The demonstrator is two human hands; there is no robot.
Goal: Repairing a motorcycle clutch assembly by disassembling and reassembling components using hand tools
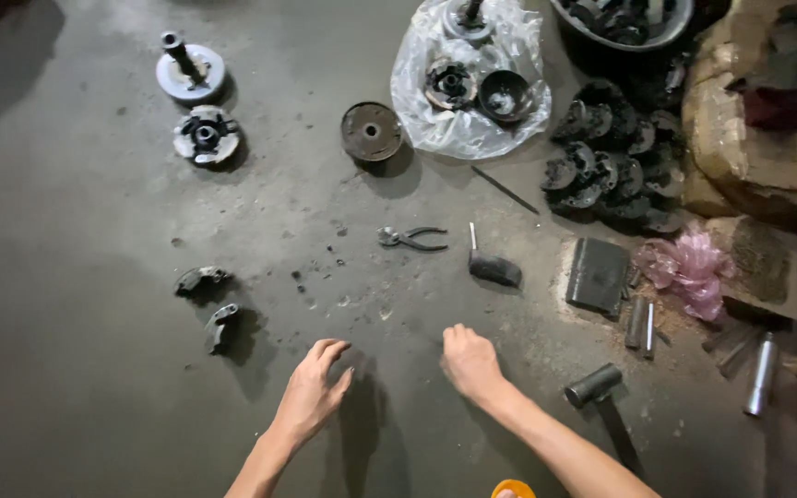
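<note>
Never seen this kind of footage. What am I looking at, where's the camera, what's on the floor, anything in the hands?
There is no machine here: a person works with two bare hands. The one picture comes from a camera on the person's head, looking down at a grey floor.

The left hand hangs open above the floor and holds nothing. The right hand is loosely curled with the knuckles up; whether it holds something small cannot be seen.

On the floor lie pliers, a small hammer, two dark curved parts at left, round metal discs farther up, some on a plastic bag, and a pile of dark parts at right.
</note>
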